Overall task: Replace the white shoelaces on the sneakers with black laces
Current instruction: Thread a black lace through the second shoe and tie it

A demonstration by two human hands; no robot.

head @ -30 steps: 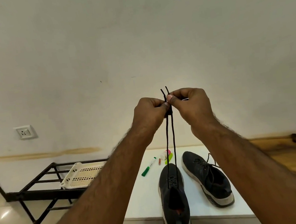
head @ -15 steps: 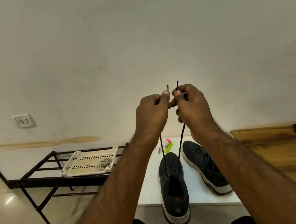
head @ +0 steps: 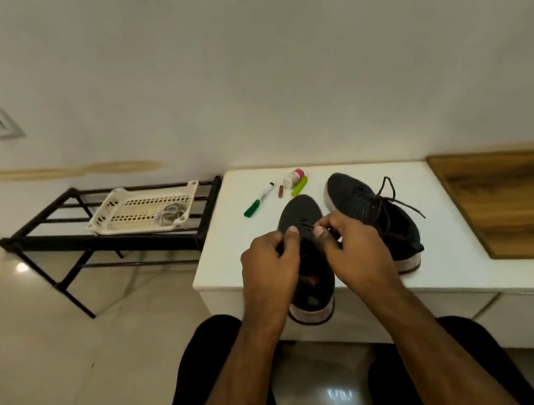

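Black lace (head: 308,227) pinched by both hands, left hand (head: 270,269) and right hand (head: 353,255), over the near sneaker (head: 298,211) at the counter's (head: 226,243) front edge; a hard tug could drag it off.

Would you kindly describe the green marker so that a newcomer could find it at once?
Start at the white table in front of the person, where two dark sneakers stand. On its far left part, beyond the nearer sneaker, lies the green marker. It is the longest of the small items there, with a white barrel and dark green cap.
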